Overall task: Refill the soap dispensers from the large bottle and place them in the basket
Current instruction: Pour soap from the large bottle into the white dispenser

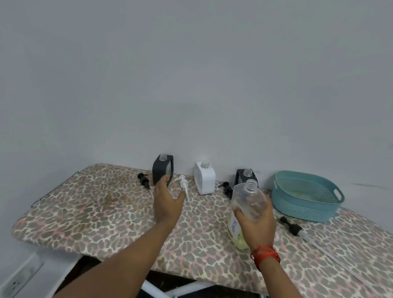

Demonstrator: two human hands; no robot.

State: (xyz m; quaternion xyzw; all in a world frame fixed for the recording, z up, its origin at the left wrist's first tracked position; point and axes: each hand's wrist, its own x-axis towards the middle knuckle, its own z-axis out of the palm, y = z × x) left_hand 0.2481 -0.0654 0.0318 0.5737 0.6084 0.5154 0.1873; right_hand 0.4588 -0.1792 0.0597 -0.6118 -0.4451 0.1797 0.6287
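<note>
Board (93,211) in leopard print against a grey wall (195,79)
Teal basket (302,211) sits on it at the far right; just left of it the right hand (259,223) grips the uncapped bottle (249,199), neck tilted toward the wall. Three capless dispensers stand along the wall: left dispenser (160,169), white dispenser (204,182), and right dispenser (241,175) partly behind the bottle. The left hand (167,201) is spread, holding nothing, fingertips at the left dispenser's base. A white pump (184,184) and black pumps (290,224) lie loose nearby

text | large bottle (248,196) label | blue lettering, too blurred to read
</note>
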